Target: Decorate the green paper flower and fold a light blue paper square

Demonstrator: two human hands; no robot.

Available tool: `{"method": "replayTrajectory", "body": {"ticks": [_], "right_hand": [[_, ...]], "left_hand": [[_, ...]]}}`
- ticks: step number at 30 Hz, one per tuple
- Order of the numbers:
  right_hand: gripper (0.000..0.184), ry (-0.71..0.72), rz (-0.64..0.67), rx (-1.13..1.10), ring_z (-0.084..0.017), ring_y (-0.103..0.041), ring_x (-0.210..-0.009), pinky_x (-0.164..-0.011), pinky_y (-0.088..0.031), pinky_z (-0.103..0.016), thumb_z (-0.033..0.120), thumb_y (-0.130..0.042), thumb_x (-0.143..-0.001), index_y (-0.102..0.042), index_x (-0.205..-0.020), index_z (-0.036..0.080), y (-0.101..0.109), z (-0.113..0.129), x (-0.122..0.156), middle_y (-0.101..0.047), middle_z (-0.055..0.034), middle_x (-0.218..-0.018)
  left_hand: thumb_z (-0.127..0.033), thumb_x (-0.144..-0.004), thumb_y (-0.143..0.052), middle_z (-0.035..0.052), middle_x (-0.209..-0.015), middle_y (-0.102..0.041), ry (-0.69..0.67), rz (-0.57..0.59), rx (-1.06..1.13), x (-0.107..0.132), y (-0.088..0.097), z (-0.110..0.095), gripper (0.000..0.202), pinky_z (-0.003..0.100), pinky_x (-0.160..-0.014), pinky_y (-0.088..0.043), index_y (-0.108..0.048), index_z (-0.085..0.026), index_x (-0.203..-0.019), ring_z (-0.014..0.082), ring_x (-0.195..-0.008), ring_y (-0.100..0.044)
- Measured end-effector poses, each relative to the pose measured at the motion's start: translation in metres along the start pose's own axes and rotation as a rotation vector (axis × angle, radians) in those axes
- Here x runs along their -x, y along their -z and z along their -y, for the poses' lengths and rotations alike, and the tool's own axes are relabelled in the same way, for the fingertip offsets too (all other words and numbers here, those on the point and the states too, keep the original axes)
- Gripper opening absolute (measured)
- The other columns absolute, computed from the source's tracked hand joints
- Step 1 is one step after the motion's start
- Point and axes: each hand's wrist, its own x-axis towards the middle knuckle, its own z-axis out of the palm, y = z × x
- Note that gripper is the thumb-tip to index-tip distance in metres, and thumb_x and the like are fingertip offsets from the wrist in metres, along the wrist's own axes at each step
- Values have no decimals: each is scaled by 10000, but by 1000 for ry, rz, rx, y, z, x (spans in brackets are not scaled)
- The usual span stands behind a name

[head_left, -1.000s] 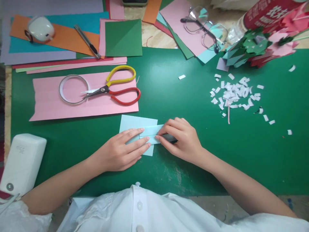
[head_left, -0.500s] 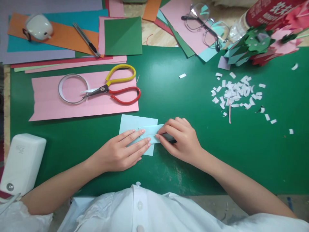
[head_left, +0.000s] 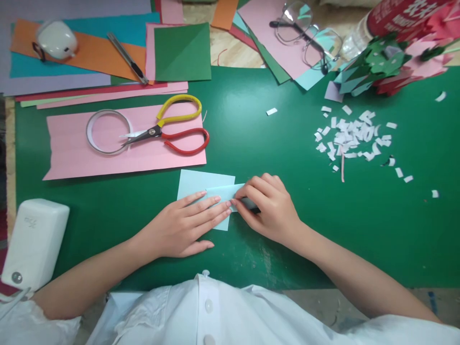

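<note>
A folded strip of light blue paper (head_left: 224, 190) lies across a flat light blue sheet (head_left: 194, 182) on the green table. My left hand (head_left: 187, 223) rests flat over both, fingers stretched out and pressing the strip, thumb apart on the near side. At the strip's right end, my right hand (head_left: 268, 203) pinches the paper between thumb and fingers. Its curled palm hides part of that end. The left fingertips come close to the right thumb. Beyond the sheet, yellow-and-red-handled scissors (head_left: 165, 127) lie on pink paper (head_left: 75, 153).
A roll of tape (head_left: 89, 132) is beside the scissors. Stacked coloured paper with a utility knife (head_left: 127, 57) and a white case (head_left: 57, 40) fills the far left. White scraps (head_left: 354, 134), glasses (head_left: 309, 40) and paper flowers (head_left: 384, 64) are at the right. A white power bank (head_left: 36, 244) sits near left.
My left hand has slid slightly right along the folded strip, and its thumb has spread away toward me. My right hand keeps its pinch in nearly the same place.
</note>
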Motion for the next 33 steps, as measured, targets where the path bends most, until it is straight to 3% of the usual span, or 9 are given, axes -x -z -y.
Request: {"method": "replayTrajectory", "body": {"ticks": [4,16,25,33], "right_hand": [[119,21,25,4,-162,-451,-722,-677,-315,-333,250,-595,-910,-569,-810,191,5,-6,1,-596,-24,-787],[113,0,62,1,-177,-459,-755,-696,-328,-341,239,-570,-904,-556,-801,194,16,-16,5,-587,-48,-851],[119,-50,60,60,-173,-396,-726,-681,-295,-335,236,-546,-896,-554,-786,193,17,-14,7,-541,-50,-855],[113,-34,52,89,-181,-390,-743,-687,-296,-340,222,-536,-895,-552,-787,193,15,-14,8,-541,-58,-871]], "left_hand": [[-509,-982,-407,49,-1550,-410,35,14,18,-1,0,-3,629,420,-1251,-212,-392,-120,-1477,235,-1424,-391],[-503,-961,-448,40,-1464,-528,74,-14,-28,-11,1,-12,592,418,-1220,-266,-486,-125,-1414,251,-1336,-478],[-535,-953,-442,156,-1420,-549,77,-48,-135,-15,-1,-23,654,343,-1221,-255,-508,-37,-1373,244,-1364,-457],[-537,-955,-427,172,-1484,-476,75,-40,-75,-18,-5,-23,665,362,-1214,-277,-503,-21,-1367,272,-1399,-426]]}}
